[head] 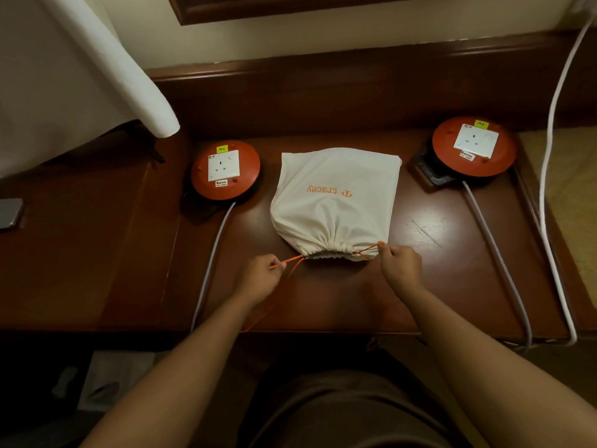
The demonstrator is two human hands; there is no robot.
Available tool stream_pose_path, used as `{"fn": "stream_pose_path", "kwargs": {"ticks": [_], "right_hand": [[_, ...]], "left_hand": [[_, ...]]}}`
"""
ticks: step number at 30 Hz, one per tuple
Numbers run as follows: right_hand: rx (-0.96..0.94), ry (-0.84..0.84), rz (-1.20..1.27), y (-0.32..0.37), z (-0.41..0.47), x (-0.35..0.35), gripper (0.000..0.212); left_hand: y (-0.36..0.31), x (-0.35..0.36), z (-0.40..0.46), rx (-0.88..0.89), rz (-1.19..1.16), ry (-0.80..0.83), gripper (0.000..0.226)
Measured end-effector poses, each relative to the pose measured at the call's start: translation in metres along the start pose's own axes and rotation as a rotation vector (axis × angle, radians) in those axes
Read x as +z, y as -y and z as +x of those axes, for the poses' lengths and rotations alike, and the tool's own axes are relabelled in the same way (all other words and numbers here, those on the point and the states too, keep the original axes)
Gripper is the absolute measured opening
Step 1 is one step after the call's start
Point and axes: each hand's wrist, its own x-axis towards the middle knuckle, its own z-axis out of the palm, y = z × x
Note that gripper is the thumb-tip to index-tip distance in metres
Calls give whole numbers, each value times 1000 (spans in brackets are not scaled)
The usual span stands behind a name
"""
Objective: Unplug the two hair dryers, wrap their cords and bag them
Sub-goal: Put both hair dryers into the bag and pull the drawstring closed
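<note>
A cream drawstring bag (336, 195) with orange lettering lies bulging in the middle of the wooden desk (436, 253), its gathered mouth toward me. My left hand (258, 279) pinches the orange drawstring (290, 261) at the left of the mouth. On the right side of the mouth, the other end of the orange cord is pinched by my right hand (400, 266). No hair dryer shows; whatever is in the bag is hidden. Both sockets on the reels have nothing plugged in.
Two orange extension reels sit on the desk, one at left (225, 171) and one at right (473, 147), each trailing a grey cable toward me. A white cable (549, 195) runs down the right edge. White cloth (64, 76) hangs at upper left; a phone (9, 212) lies far left.
</note>
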Motion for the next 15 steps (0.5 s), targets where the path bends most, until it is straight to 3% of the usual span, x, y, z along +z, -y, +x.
{"fn": "stream_pose_path", "kwargs": {"ticks": [3,6,11,15], "right_hand": [[138,-73,41,-1,6,-6,41],[295,-200,136,-19,18,-18,32],[358,-210,177,-38,20,-23,35],[437,-201,180,-56,22,-24,25]], "left_hand": [[2,-2,8,-61,-108,-104,30],[19,-12,12,-104,-19,-171,28],[25,-13,18,-114,90,-188,30],[15,-11,18,-99,131,-192,30]]}}
